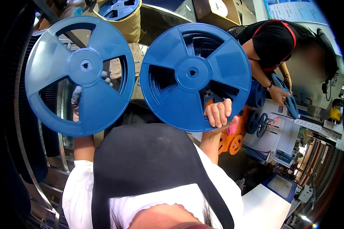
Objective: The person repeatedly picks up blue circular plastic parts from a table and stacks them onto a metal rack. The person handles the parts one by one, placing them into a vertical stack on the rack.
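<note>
Two large blue plastic reels are raised side by side in front of my chest, their round faces toward me. Behind the left reel point(99, 103) is my left hand point(76, 100); its grey-covered fingers show through two of the openings, and the reel hides the palm. My right hand point(218, 113) grips the right reel point(176, 97) at its lower right, with the fingers curled over the rim beside an opening. Several layered rims show through the right reel's openings, so it looks like a stack. Some layering also shows inside the left reel.
On the right, a co-worker point(271, 49) holds another blue reel point(288, 97) over a white-topped machine point(290, 139). Orange reels point(231, 143) stand beside my right forearm. A metal rack point(36, 187) with dark reels lines the left. A sack point(130, 26) holding blue reels stands ahead.
</note>
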A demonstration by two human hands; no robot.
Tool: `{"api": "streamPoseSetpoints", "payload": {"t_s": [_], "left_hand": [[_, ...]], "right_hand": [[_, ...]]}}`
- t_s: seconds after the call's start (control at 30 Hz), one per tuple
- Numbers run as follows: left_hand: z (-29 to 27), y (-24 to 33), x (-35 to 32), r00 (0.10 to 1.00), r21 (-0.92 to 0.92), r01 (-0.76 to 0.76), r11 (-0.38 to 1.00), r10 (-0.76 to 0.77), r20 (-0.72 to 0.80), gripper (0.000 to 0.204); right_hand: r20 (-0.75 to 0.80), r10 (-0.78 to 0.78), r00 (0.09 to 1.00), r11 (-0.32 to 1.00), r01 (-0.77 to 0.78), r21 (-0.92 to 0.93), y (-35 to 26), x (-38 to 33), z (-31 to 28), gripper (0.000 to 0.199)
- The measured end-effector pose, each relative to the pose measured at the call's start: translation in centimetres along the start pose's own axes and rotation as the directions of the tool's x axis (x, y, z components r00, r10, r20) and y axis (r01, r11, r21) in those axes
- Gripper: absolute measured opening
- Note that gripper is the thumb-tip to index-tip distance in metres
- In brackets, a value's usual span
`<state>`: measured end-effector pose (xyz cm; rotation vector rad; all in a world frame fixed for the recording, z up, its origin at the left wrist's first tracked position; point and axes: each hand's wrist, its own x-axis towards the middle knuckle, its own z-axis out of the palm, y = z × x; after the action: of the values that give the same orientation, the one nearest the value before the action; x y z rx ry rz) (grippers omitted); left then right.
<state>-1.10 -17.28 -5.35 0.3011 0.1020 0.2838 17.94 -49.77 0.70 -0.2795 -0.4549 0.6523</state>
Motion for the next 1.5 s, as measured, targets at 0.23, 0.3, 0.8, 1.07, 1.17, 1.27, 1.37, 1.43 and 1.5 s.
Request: {"api": "streamPoseSetpoints", "payload": {"t_s": [0.23,0.3,0.8,1.07,1.17,1.27,1.37,1.43,1.5], "left_hand": [[1.7,-2.6,-1.1,0.979,-0.025,0.148,0.989,-0.150,-0.141,0.072],[1.8,-3.2,-1.2,0.980,0.002,0.136,0.991,-0.134,-0.150,0.071],[5.8,-3.3,-5.8,0.975,0.152,-0.089,0.984,0.117,-0.189,0.066],[9.0,-1.6,-19.1,0.678,0.481,-0.462,0.745,0.646,-0.351,0.063],[10.5,1.4,-21.6,0.457,0.700,-0.495,0.514,0.840,-0.293,0.061],[12.1,6.8,-21.1,0.301,0.878,-0.420,0.230,0.948,-0.105,0.060],[13.0,13.1,-19.4,0.225,0.939,-0.343,-0.041,0.966,0.124,0.040],[12.6,17.2,-19.0,0.179,0.941,-0.303,-0.152,0.961,0.212,0.037],[11.6,20.3,-17.5,0.193,0.932,-0.335,-0.136,0.959,0.209,0.035]], "right_hand": [[-0.024,0.055,0.998,0.996,-0.057,-0.071,-0.4,0.2,0.8,0.026],[-0.015,0.097,0.995,0.990,-0.098,-0.099,-0.9,0.3,0.6,0.027],[-0.338,0.362,0.869,0.889,-0.430,-0.155,1.2,4.9,3.8,0.027],[-0.139,0.628,0.766,0.774,-0.633,0.012,5.2,8.7,1.2,0.024],[-0.133,0.669,0.731,0.739,-0.674,0.007,6.7,9.3,1.3,0.025],[-0.122,0.683,0.720,0.722,-0.691,-0.035,7.5,9.6,1.8,0.026],[-0.116,0.692,0.713,0.712,-0.700,-0.053,8.1,9.3,3.0,0.026],[-0.108,0.698,0.708,0.706,-0.706,-0.062,8.8,9.2,3.6,0.026],[-0.122,0.668,0.734,0.732,-0.678,-0.071,8.8,8.9,3.8,0.025]]}}
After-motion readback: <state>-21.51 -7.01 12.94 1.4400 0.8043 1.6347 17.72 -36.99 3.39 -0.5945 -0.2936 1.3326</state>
